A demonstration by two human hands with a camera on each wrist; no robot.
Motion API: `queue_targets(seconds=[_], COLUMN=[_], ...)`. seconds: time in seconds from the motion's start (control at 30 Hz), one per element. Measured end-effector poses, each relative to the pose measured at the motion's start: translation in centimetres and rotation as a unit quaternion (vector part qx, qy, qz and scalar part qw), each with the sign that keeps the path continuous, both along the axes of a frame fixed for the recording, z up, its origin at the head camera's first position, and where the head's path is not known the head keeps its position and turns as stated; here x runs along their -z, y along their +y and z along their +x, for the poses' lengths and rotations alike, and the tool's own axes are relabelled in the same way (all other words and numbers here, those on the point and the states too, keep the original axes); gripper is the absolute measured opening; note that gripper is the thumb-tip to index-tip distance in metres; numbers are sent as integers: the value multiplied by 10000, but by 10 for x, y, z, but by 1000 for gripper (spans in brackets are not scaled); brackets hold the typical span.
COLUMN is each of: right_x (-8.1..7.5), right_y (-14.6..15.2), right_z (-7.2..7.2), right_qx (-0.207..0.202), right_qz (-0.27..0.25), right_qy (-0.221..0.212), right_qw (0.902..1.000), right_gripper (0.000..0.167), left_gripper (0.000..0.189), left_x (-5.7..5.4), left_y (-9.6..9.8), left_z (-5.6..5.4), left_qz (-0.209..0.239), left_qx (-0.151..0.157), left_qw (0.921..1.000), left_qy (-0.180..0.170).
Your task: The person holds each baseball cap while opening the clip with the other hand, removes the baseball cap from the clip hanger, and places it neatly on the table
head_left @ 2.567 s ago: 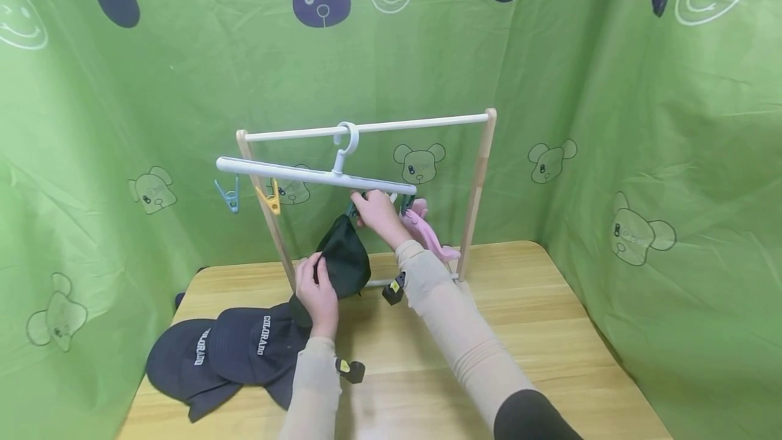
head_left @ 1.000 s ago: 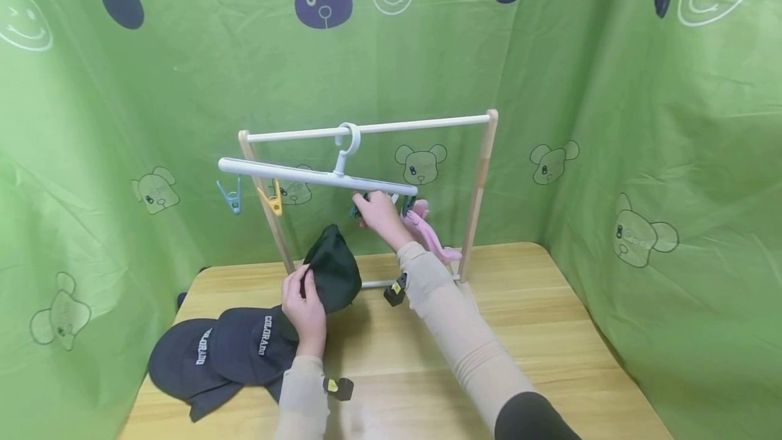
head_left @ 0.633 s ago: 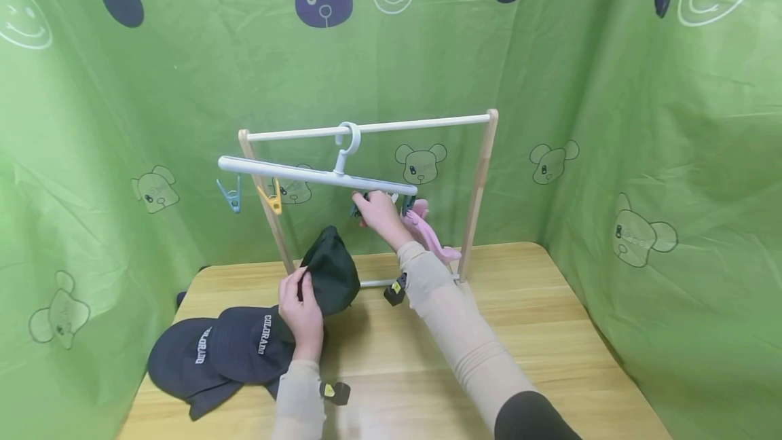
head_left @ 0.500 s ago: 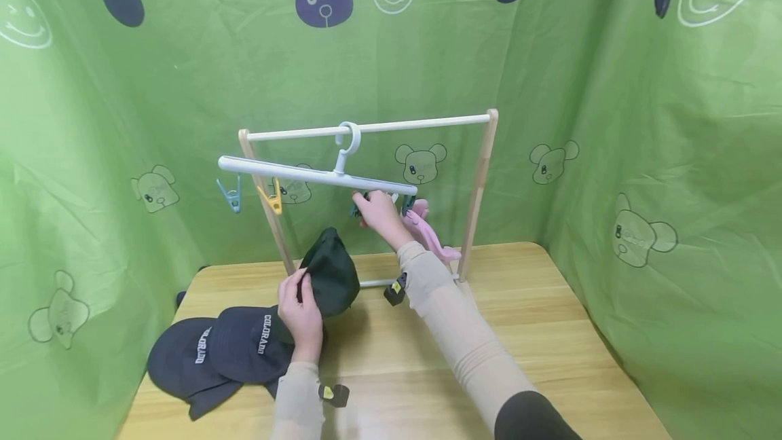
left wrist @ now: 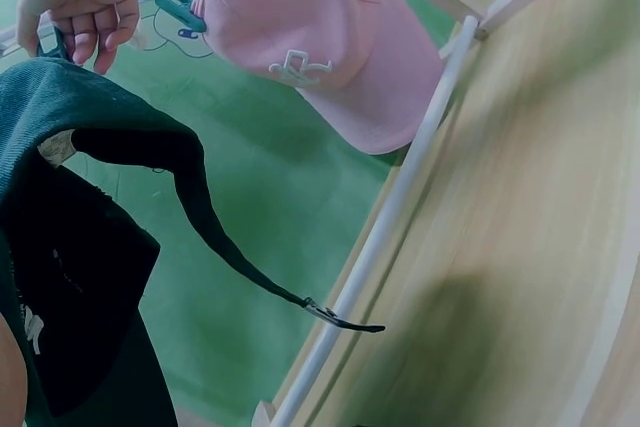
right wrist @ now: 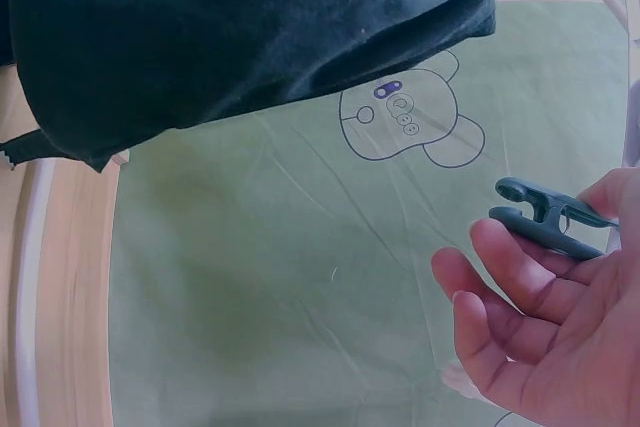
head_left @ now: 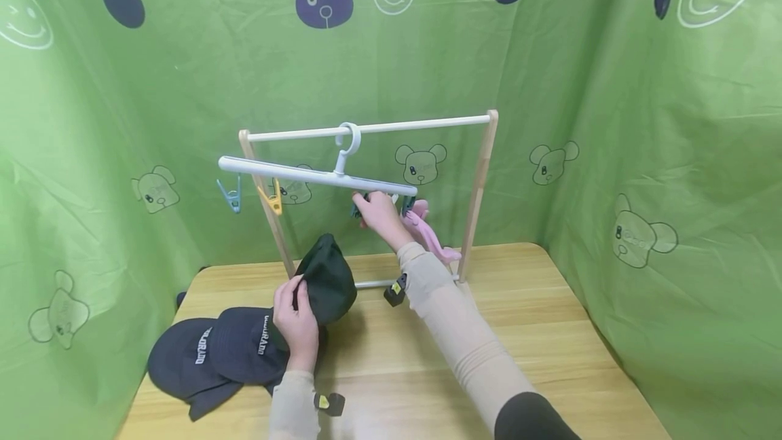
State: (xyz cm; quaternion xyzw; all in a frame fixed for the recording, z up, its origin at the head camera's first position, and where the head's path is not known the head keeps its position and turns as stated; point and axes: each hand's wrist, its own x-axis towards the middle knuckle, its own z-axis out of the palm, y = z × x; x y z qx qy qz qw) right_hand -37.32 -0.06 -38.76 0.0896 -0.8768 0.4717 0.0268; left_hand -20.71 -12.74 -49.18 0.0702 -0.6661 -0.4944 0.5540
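My left hand [head_left: 296,321] pinches the edge of a dark green cap [head_left: 330,284] below the hanger. In the left wrist view that cap's strap and buckle [left wrist: 320,312] dangle loose. Up at the pale blue hanger [head_left: 287,172], my right hand [head_left: 380,214] pinches a dark green clothes clip [right wrist: 545,217] between thumb and fingers. The clip's jaws are parted with nothing between them, and the green cap [right wrist: 250,37] is apart from it. A pink cap [left wrist: 300,27] hangs beside my right hand from another green clip [left wrist: 178,9].
The hanger hooks over a wooden rack's white rail [head_left: 421,125] and tilts down to the right. A blue clip [head_left: 232,197] and a yellow clip [head_left: 271,199] hang at its left. Two navy caps [head_left: 241,345] overlap on the wooden table [head_left: 489,331]. Green curtains surround it.
My left hand has drawn the dark green cap down and left, away from the clip. My right hand stays at the hanger with the clip.
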Motion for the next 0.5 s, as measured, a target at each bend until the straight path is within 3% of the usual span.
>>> queue_targets(seconds=[0.5], right_x=[-2], right_y=[0], right_z=[3], right_qx=[-2], right_qz=[14], right_qy=[-28], right_qw=[10000], right_gripper=[39], left_gripper=[12], left_x=[3], left_y=[-7], left_z=[11], left_qz=[-20], left_qx=[51], left_qw=[10000], left_qy=[73])
